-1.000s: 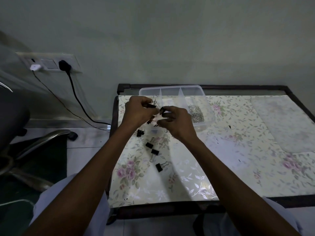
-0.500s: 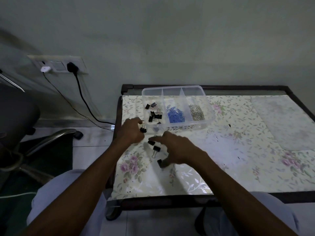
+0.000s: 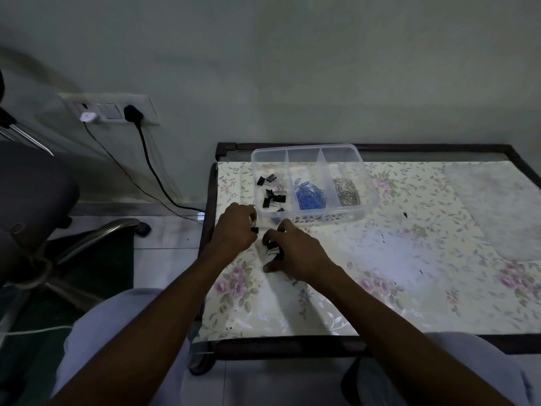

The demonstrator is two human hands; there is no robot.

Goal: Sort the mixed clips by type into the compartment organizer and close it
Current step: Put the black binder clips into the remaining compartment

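Near the surface's left edge, I'm pinching binder clips: left grip (image 3: pixel 234 227) on one (image 3: pixel 255 229), right grip (image 3: pixel 295 253) on several (image 3: pixel 273 248).

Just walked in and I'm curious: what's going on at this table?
A person is sorting clips into a clear three-compartment organizer. Black binder clips lie in its left section, blue paper clips in the middle and silver paper clips in the right. The left hand pinches one loose binder clip on the floral table, while the right hand gathers a few more in front of the organizer. No lid is on the organizer.
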